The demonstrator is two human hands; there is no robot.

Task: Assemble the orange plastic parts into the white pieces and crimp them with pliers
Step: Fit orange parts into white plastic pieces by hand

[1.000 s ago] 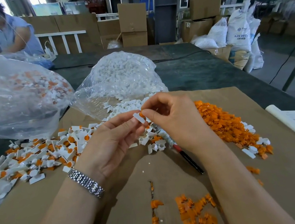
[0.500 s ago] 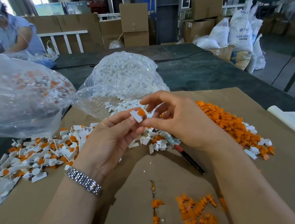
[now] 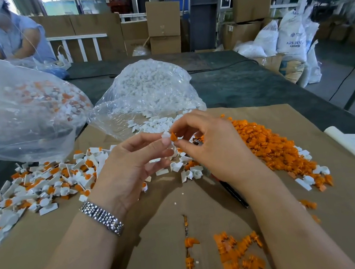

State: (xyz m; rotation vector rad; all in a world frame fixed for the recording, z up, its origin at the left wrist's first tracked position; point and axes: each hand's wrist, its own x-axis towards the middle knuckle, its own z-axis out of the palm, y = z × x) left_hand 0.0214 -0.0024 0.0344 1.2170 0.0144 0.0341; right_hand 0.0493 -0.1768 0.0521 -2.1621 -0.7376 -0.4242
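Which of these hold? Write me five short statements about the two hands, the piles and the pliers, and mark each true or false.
1. The left hand pinches a white piece. True.
2. The right hand grips the pliers. False: they lie on the cardboard under the right wrist.
3. The loose orange parts are heaped right of the hands. True.
4. The right fingers pinch an orange part. True.
5. The assembled pieces lie inside a box. False: they lie loose on the cardboard.

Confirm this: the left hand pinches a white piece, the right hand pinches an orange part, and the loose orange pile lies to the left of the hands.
Wrong on one count. In the head view, the loose orange pile lies to the right of the hands. The left hand does pinch the white piece; the right hand pinches the orange part.
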